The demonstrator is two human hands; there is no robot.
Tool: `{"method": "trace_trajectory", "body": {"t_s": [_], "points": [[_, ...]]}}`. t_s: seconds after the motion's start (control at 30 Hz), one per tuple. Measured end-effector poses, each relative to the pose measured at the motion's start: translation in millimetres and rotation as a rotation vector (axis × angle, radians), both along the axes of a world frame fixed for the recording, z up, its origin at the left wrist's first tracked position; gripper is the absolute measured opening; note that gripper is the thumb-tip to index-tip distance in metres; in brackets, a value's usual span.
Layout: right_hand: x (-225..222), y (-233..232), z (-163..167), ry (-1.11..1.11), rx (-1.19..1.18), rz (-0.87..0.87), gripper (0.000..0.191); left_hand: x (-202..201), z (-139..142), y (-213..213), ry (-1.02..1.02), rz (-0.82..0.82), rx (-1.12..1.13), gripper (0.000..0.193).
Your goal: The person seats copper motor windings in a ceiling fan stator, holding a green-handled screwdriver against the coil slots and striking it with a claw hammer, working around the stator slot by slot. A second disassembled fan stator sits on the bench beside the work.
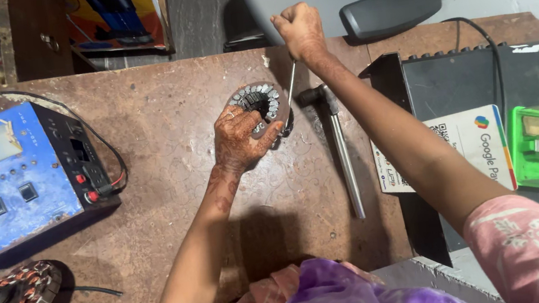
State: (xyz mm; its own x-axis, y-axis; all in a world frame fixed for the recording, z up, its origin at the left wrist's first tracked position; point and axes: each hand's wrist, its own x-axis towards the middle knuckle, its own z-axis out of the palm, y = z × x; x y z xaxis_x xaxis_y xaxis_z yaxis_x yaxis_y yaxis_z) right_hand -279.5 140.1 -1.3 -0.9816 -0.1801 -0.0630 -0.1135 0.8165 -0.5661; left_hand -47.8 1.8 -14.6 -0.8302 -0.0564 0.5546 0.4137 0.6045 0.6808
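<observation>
A round grey metal stator core [263, 107] with slotted teeth ringing its open middle lies flat on the worn brown table [164, 116], near the far edge. A thin steel rod tool [289, 88] stands tilted, its lower tip against the core's right rim.

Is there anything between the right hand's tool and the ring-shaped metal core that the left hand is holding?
Nothing visible. The right hand holds a thin metal rod whose tip already reaches the ring-shaped core, gripped by the left hand. The hammer lies aside on the bench.
</observation>
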Motion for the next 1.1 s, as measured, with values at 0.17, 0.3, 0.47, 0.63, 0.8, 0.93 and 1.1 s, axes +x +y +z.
{"method": "trace_trajectory", "body": {"t_s": [0.17, 0.3, 0.47, 0.63, 0.8, 0.93, 1.1], "points": [[-16, -7, -15, -0.051, 0.094, 0.127, 0.040, -9, -5, -6, 0.087, -0.009, -0.014, 0.030], [-23, -12, -28, -0.019, 0.084, 0.197, 0.040, -17, -10, -8, 0.058, -0.004, 0.047, 0.029], [-25, -17, -46, -0.022, 0.049, 0.184, 0.042, -28, -11, -9, 0.094, 0.008, 0.055, 0.031], [-29, -16, -67, -0.116, -0.042, 0.222, 0.044, -32, -21, -11, 0.123, 0.004, 0.041, 0.031], [-27, -9, -83, -0.089, -0.119, 0.240, 0.044, -30, -44, 0, 0.089, 0.014, 0.009, 0.038], [-6, -5, -66, -0.081, -0.250, 0.173, 0.044, -18, -43, 5, -0.088, 0.039, 0.051, 0.039], [22, 26, 9, 0.287, -0.323, 0.032, 0.043, 1, -12, 3, -0.102, 0.042, 0.071, 0.031]]}}
